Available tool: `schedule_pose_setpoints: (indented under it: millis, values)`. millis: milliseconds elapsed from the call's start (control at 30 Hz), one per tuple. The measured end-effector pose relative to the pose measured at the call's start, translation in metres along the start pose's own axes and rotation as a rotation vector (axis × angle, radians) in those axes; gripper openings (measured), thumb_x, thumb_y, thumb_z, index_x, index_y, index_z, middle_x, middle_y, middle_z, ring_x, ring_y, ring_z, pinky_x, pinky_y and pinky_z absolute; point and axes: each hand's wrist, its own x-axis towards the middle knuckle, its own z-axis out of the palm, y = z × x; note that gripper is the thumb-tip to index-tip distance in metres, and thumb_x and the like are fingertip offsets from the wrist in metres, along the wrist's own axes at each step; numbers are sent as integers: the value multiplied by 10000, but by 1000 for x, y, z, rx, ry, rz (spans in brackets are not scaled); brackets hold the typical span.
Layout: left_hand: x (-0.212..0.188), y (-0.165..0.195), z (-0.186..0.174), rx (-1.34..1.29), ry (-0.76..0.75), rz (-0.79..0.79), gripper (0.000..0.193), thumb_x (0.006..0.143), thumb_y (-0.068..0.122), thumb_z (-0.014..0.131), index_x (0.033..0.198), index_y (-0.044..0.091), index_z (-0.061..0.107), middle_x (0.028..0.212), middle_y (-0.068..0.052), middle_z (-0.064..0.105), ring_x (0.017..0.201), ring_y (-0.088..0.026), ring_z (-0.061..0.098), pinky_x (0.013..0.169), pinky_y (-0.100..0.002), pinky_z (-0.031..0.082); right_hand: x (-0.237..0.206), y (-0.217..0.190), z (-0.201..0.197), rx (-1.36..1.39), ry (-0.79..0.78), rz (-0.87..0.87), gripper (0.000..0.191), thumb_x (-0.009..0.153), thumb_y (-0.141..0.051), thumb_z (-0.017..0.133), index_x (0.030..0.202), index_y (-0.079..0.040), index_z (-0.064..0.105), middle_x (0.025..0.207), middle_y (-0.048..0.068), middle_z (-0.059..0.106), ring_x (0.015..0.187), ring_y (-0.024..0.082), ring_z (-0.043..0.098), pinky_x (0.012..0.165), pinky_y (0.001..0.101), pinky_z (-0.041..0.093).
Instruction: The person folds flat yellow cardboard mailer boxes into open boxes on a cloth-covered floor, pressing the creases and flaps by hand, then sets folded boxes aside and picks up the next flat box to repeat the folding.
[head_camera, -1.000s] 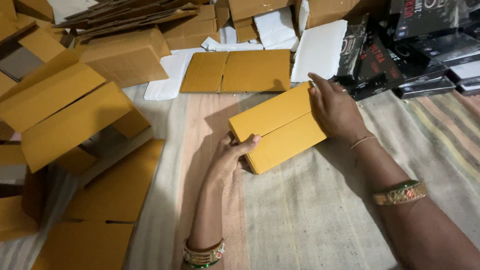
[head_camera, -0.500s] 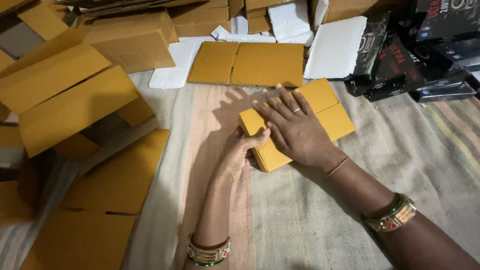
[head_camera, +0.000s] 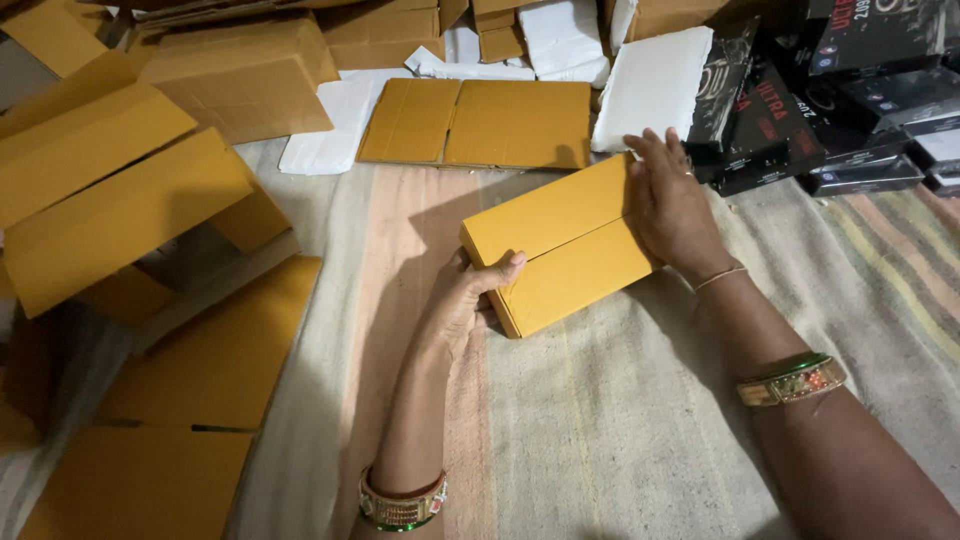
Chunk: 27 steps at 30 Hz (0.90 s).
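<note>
Both my hands on a folded yellow carton, centre frame.

My left hand (head_camera: 468, 292) grips the yellow carton (head_camera: 556, 243) at its lower-left end, thumb on top; my right hand (head_camera: 674, 205) presses flat, fingers together, on its upper-right end. It rests on the striped cloth (head_camera: 620, 420); flat carton blanks (head_camera: 478, 122) lie above, black boxes (head_camera: 800, 120) upper right.

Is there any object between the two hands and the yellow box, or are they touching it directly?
Nothing visible stands between them. The left hand grips the near-left end of the yellow box directly, thumb on top. The right hand lies flat against its far-right end. The box rests on the striped cloth, apart from the other flat cartons.
</note>
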Motion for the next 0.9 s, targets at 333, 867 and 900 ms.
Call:
schedule_pose_setpoints:
  millis: [333,867,900]
  values:
    - [-3,8,5,-12,34,1,858,657,362,848,1393,72,518,1219,-139,714,1114,-267,726,842,-499,655,-8,-58,10,-355,9,-234,349,1088,-156,494,1412,-42,554,1580,221,442,1558,406,228,1258,586,197]
    - [-6,10,3,34,5,4,769,699,319,822,1365,55,542,1208,-154,733,1099,-254,740,839,-446,670,-23,-109,9,-258,-260,-388,481,1074,-222,415,1551,-286,425,1666,91,298,1560,277,154,1269,482,76]
    - [-7,10,4,28,13,5,786,698,330,825,1375,55,535,1220,-155,728,1113,-250,732,849,-448,664,-20,-102,9,-247,-250,-378,452,1101,-244,399,1552,-273,425,1664,102,299,1557,281,161,1262,480,77]
